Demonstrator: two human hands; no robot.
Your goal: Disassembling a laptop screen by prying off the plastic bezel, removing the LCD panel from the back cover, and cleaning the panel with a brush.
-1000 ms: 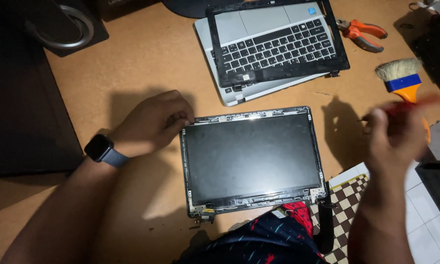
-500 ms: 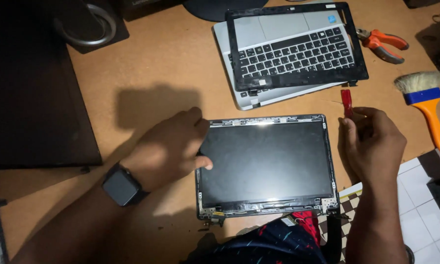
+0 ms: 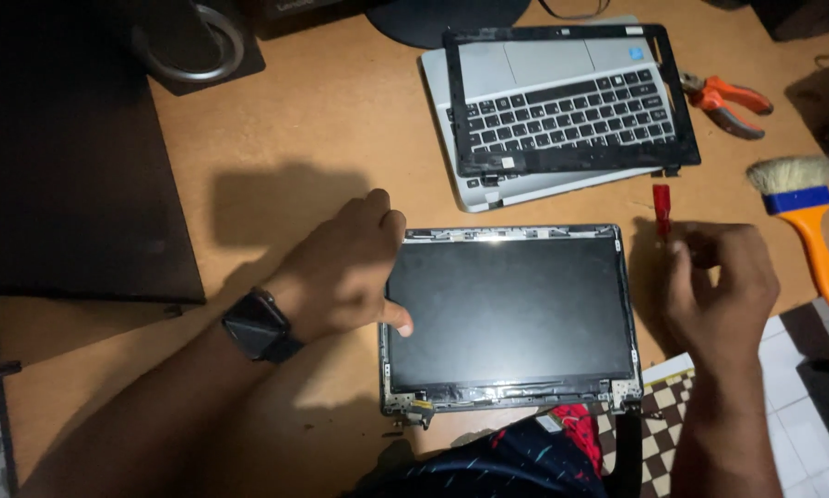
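Centrally, screen panel [image 3: 507, 314]: a bare dark laptop display, lying flat on the brown desk [image 3: 322, 138] near its front edge, with exposed hinges and a cable at its lower edge.
Left hand [image 3: 345, 272]: resting over the panel's left edge, fingers loosely curled, thumb pressed on the glass; it clasps nothing. A dark smartwatch [image 3: 256, 325] sits on the wrist.
Right hand [image 3: 723, 290]: just beside the panel's right edge, fingers closed around a red-handled screwdriver [image 3: 662, 207], whose handle sticks up above the fingertips.
Behind the panel: a silver laptop base [image 3: 488, 189] with its keyboard showing, and a black screen bezel [image 3: 571, 161] laid loosely on top of it.
Right side: orange-handled pliers [image 3: 728, 100] beside the bezel, and a brush [image 3: 802, 217] with an orange handle and blue band, well apart from the panel.
Left side: a black mat [image 3: 64, 184] covering the desk.
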